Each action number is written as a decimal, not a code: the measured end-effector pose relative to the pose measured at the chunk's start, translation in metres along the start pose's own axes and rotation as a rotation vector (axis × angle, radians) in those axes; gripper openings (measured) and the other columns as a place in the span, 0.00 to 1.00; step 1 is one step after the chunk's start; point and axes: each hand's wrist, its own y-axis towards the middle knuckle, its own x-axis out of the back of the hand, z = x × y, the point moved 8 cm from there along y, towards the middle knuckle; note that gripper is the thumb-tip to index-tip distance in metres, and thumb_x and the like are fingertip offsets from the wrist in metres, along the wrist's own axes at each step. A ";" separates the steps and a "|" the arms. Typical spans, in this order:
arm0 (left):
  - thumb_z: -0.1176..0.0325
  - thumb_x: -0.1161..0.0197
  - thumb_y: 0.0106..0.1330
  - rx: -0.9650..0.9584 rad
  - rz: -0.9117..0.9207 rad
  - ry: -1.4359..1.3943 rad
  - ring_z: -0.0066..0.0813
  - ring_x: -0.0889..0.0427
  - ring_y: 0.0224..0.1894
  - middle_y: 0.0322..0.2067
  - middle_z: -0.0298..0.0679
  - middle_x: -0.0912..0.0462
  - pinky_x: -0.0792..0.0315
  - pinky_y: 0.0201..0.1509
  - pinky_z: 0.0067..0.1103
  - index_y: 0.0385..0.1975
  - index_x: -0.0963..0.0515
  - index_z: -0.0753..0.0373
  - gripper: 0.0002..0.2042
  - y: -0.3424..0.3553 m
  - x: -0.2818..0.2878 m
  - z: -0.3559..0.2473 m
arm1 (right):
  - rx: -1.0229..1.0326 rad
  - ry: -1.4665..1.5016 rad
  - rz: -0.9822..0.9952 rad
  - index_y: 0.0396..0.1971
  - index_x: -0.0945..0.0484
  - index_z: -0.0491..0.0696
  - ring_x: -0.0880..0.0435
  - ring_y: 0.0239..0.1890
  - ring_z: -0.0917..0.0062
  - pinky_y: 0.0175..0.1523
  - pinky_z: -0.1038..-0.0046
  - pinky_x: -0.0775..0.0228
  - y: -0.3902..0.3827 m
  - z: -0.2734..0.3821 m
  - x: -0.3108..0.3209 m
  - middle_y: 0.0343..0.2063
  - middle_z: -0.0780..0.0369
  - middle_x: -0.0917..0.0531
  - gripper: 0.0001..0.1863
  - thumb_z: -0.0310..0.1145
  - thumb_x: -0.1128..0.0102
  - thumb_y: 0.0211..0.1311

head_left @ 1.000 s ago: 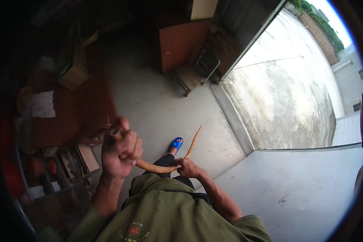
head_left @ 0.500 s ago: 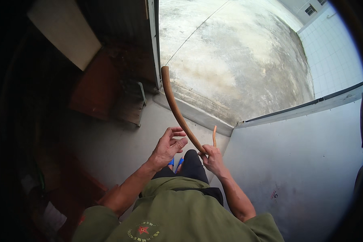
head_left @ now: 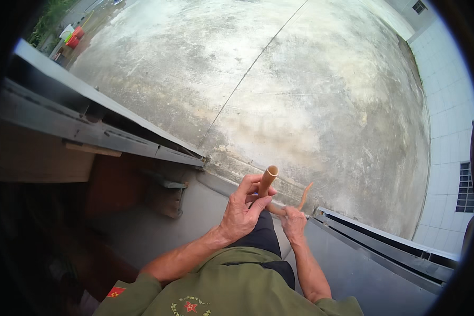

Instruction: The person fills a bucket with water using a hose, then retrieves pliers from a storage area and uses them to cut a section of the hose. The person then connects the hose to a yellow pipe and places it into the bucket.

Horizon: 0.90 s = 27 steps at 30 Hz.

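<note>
A brown curved tube is held in front of my body, its round hollow end tipped up toward me. My left hand is closed round it just below that opening, thumb on the near side. Farther along, my right hand grips the tube in a closed fist. A thin, wavy orange-brown tail sticks up beyond the right fist; whether it is one piece with the tube is hidden by the fingers.
I stand at a doorway with a low sill. Outside lies a stained concrete yard, with a white tiled wall on the right. Metal door panels flank me. Dark furniture stands inside on the left; red buckets sit far left outside.
My left hand has gone from open beside the tube to closed round it near its hollow end. That end has swung down toward me. The view has tilted toward the yard.
</note>
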 end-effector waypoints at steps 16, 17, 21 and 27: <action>0.90 0.49 0.71 -0.388 0.068 -0.032 0.31 0.17 0.57 0.53 0.43 0.16 0.25 0.64 0.27 0.54 0.22 0.65 0.17 0.443 0.097 -0.142 | -0.002 -0.085 -0.046 0.28 0.16 0.50 0.15 0.36 0.62 0.41 0.58 0.25 0.531 0.037 0.096 0.28 0.62 0.16 0.16 0.38 0.15 0.45; 0.91 0.49 0.70 -0.359 0.046 -0.071 0.33 0.16 0.58 0.53 0.45 0.15 0.25 0.67 0.30 0.53 0.23 0.66 0.17 0.472 0.118 -0.134 | 0.011 -0.098 -0.031 0.28 0.16 0.50 0.15 0.36 0.63 0.40 0.58 0.25 0.565 0.042 0.087 0.28 0.62 0.16 0.16 0.38 0.15 0.45; 0.91 0.48 0.70 -0.259 -0.004 -0.161 0.38 0.15 0.61 0.52 0.47 0.14 0.25 0.71 0.35 0.51 0.24 0.66 0.15 0.596 0.198 -0.129 | 0.061 -0.106 0.014 0.27 0.16 0.50 0.16 0.34 0.61 0.39 0.58 0.26 0.676 0.064 0.065 0.28 0.62 0.17 0.16 0.40 0.15 0.47; 0.88 0.45 0.73 -0.224 -0.065 -0.202 0.36 0.16 0.61 0.51 0.47 0.14 0.24 0.70 0.36 0.53 0.24 0.66 0.13 0.743 0.306 -0.166 | 0.139 -0.088 0.052 0.28 0.16 0.50 0.17 0.32 0.59 0.37 0.56 0.28 0.860 0.144 0.047 0.27 0.62 0.18 0.19 0.46 0.16 0.49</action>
